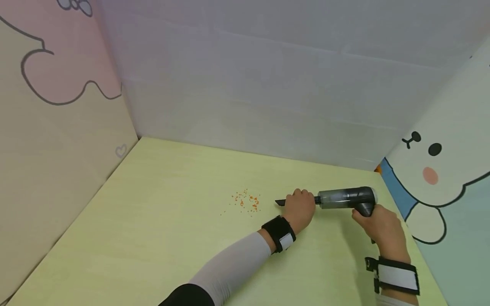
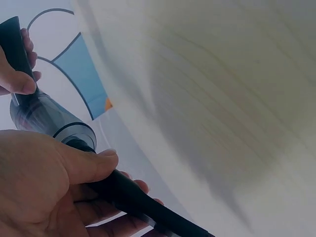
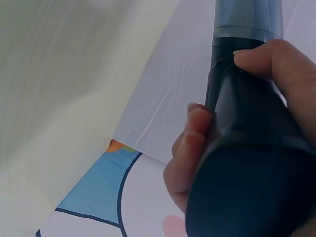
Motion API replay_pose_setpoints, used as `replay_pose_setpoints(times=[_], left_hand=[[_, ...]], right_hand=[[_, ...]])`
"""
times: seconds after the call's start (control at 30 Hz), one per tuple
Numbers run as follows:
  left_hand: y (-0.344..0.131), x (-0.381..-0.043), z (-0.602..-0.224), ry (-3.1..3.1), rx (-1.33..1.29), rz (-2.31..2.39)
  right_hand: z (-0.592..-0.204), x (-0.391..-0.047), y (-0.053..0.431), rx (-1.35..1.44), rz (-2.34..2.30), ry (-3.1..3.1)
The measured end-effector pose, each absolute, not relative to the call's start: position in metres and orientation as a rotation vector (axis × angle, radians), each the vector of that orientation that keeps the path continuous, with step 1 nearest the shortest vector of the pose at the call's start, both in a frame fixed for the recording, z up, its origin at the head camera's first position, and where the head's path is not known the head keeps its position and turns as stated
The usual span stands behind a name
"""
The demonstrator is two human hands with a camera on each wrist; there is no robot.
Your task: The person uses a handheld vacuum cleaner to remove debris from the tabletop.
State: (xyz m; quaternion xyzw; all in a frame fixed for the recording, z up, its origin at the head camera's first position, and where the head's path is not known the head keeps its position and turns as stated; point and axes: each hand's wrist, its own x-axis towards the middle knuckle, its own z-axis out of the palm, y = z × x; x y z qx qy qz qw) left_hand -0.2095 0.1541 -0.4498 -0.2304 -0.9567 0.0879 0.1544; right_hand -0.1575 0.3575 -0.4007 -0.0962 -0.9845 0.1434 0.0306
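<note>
A black handheld vacuum cleaner point(image 1: 346, 198) with a clear dust cup is held above the right part of the table. My right hand point(image 1: 384, 229) grips its handle, with the thumb lying along the black body in the right wrist view. Around the dark nozzle point(image 2: 133, 200) at the front, my left hand point(image 1: 300, 209) curls its thumb and fingers. The nozzle tip point(image 1: 280, 202) points left, toward a scatter of small orange crumbs point(image 1: 249, 202). A gap of bare tabletop lies between tip and crumbs.
The pale yellow table point(image 1: 153, 221) meets a plain whitish back wall point(image 1: 249, 93). A pink and beige panel point(image 1: 69, 140) with drawn outlines borders the left side. On the right stands a panel point(image 1: 455, 161) with a cartoon face, close to my right hand.
</note>
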Motion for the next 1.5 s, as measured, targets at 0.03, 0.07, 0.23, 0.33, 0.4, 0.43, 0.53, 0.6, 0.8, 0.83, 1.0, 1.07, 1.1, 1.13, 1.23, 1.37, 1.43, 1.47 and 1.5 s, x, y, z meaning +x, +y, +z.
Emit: replay_pose_setpoints(times=[0.03,0.07,0.23,0.33,0.4,0.43,0.53,0.6,0.8,0.83,1.0,1.07,1.1,1.13,1.23,1.37,1.43,1.47,1.5], left_hand=[[0.154,-0.209,-0.45,-2.741,-0.658,0.252],[0.153,-0.209,-0.45,-2.736,-0.654,0.256],[0.151,-0.206,-0.448,-2.692,-0.624,0.29],[0.149,-0.205,-0.446,-2.65,-0.607,0.296],[0.148,-0.205,-0.446,-2.627,-0.598,0.304],[0.148,-0.205,-0.446,-2.623,-0.596,0.31],[0.147,-0.204,-0.446,-2.616,-0.595,0.327],[0.147,-0.203,-0.446,-2.619,-0.594,0.333],[0.146,-0.202,-0.446,-2.605,-0.579,0.328],[0.146,-0.203,-0.446,-2.605,-0.58,0.327],[0.145,-0.203,-0.446,-2.619,-0.587,0.327],[0.144,-0.202,-0.445,-2.627,-0.585,0.322],[0.143,-0.201,-0.444,-2.632,-0.583,0.314],[0.142,-0.2,-0.443,-2.632,-0.579,0.309],[0.14,-0.198,-0.442,-2.635,-0.568,0.285],[0.137,-0.198,-0.443,-2.627,-0.556,0.271],[0.136,-0.2,-0.445,-2.628,-0.552,0.264],[0.135,-0.201,-0.446,-2.63,-0.549,0.265],[0.135,-0.202,-0.447,-2.633,-0.546,0.257]], right_hand=[[-0.401,-0.158,0.357,-0.288,0.441,-3.035],[-0.402,-0.158,0.357,-0.283,0.442,-3.036],[-0.402,-0.16,0.358,-0.254,0.44,-3.055],[-0.401,-0.161,0.358,-0.245,0.442,-3.075],[-0.401,-0.162,0.358,-0.244,0.437,-3.083],[-0.401,-0.162,0.358,-0.244,0.433,-3.086],[-0.401,-0.163,0.357,-0.246,0.422,-3.087],[-0.401,-0.163,0.357,-0.241,0.416,-3.085],[-0.399,-0.165,0.357,-0.214,0.424,-3.068],[-0.399,-0.165,0.357,-0.211,0.423,-3.066],[-0.398,-0.166,0.356,-0.202,0.42,-3.059],[-0.398,-0.165,0.354,-0.202,0.421,-3.057],[-0.398,-0.165,0.353,-0.206,0.421,-3.058],[-0.398,-0.165,0.353,-0.207,0.426,-3.062],[-0.398,-0.165,0.35,-0.216,0.427,-3.073],[-0.399,-0.167,0.346,-0.234,0.426,-3.089],[-0.399,-0.169,0.345,-0.238,0.428,-3.093],[-0.399,-0.169,0.344,-0.238,0.43,-3.096],[-0.399,-0.17,0.343,-0.235,0.432,-3.096]])
